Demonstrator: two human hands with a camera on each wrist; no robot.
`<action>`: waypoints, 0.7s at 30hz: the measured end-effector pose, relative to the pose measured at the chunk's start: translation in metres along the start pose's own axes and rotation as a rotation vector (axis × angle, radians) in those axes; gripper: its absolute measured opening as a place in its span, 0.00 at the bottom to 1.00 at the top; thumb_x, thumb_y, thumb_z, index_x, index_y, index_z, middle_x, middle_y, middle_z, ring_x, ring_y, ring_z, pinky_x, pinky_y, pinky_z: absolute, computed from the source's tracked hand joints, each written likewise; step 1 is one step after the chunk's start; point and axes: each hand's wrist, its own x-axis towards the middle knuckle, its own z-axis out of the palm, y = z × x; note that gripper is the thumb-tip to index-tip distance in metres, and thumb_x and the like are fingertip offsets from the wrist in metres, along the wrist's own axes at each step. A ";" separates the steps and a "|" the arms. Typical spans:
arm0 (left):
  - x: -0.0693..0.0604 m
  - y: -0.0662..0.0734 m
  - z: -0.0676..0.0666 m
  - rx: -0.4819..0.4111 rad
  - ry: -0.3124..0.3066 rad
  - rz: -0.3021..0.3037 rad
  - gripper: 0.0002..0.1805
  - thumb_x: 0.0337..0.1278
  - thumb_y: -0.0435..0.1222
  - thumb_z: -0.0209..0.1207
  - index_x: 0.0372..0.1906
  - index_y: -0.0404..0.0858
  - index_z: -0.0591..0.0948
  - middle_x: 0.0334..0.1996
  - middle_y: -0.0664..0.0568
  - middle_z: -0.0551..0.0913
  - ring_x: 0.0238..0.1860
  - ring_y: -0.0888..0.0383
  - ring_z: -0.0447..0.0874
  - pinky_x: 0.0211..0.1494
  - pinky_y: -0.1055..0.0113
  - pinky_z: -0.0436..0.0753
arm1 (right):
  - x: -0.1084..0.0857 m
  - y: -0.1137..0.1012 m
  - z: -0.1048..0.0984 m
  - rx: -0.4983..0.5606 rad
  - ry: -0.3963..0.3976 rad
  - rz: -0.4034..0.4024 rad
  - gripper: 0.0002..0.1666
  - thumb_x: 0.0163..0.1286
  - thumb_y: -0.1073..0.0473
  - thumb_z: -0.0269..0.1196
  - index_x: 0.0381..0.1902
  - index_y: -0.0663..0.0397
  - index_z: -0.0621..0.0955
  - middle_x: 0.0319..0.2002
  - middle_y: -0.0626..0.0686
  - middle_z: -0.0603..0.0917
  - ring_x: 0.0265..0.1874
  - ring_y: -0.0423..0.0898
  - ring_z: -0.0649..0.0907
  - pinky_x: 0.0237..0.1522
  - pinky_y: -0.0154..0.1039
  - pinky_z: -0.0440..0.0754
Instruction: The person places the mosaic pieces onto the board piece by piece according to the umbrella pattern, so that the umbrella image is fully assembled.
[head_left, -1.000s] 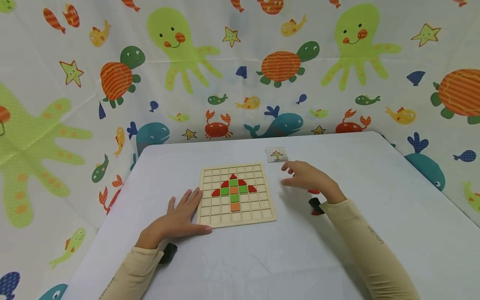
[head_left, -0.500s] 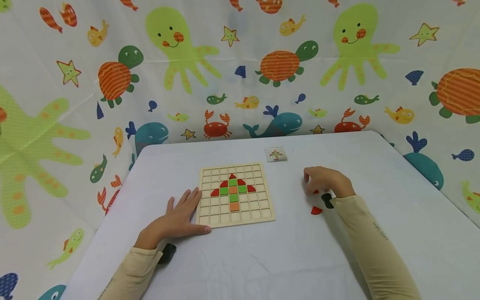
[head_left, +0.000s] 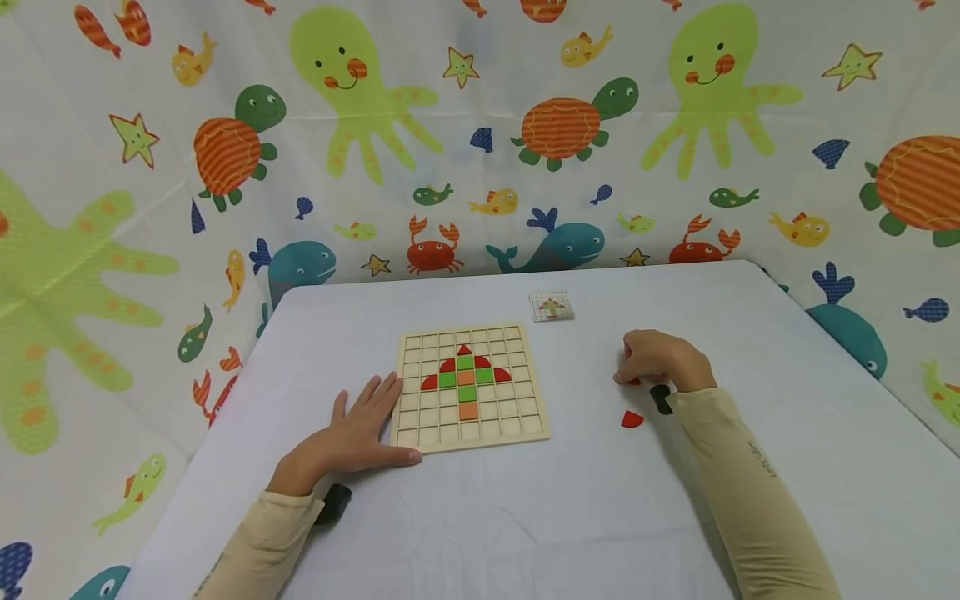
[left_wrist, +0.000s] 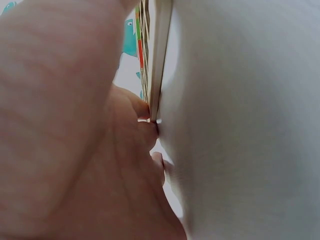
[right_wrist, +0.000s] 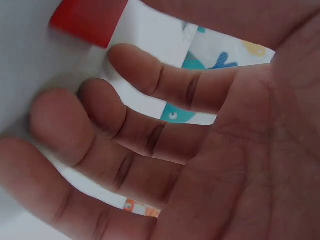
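A wooden grid board (head_left: 420, 425) bears red, green and orange pieces in an arrow-like pattern. My left hand (head_left: 345, 442) lies spread at its left side, fingertips against the edge and thumb at the near left corner. To the right of the board, my right hand (head_left: 663, 360) is low over the table with bent fingers. Under it, a red piece (head_left: 634, 381) is partly hidden; in the right wrist view this red piece (right_wrist: 90, 20) lies beside the index fingertip, with no pinch visible. A red quarter-circle piece (head_left: 632, 419) lies nearer on the table.
A small pattern card (head_left: 552, 307) with a similar picture lies behind the board. White cloth covers the table (head_left: 480, 517). A curtain (head_left: 465, 150) printed with sea animals hangs behind it. Dark wrist cameras sit below both wrists.
My right hand has moved right, away from the board's side, and come down at the farther red piece. The nearer red piece is now uncovered. My left hand has stayed at the board.
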 end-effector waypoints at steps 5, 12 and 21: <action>-0.001 0.002 -0.001 0.017 -0.002 -0.001 0.70 0.52 0.68 0.71 0.86 0.31 0.50 0.86 0.36 0.46 0.85 0.34 0.34 0.76 0.26 0.30 | 0.003 0.005 -0.001 -0.033 0.005 0.049 0.21 0.71 0.50 0.74 0.35 0.60 0.77 0.22 0.52 0.74 0.23 0.46 0.75 0.29 0.39 0.74; -0.001 0.001 -0.001 0.018 0.003 0.002 0.70 0.52 0.67 0.72 0.86 0.32 0.50 0.86 0.36 0.46 0.85 0.34 0.34 0.76 0.25 0.30 | 0.006 0.008 0.000 -0.044 0.002 0.017 0.22 0.70 0.49 0.74 0.34 0.60 0.77 0.25 0.53 0.76 0.25 0.47 0.77 0.30 0.40 0.77; 0.001 -0.002 0.001 0.013 0.006 0.009 0.70 0.52 0.67 0.72 0.86 0.30 0.51 0.86 0.34 0.46 0.85 0.33 0.35 0.76 0.25 0.30 | 0.005 0.008 -0.002 -0.026 -0.024 -0.047 0.19 0.72 0.52 0.73 0.34 0.59 0.77 0.26 0.53 0.78 0.26 0.47 0.79 0.31 0.39 0.79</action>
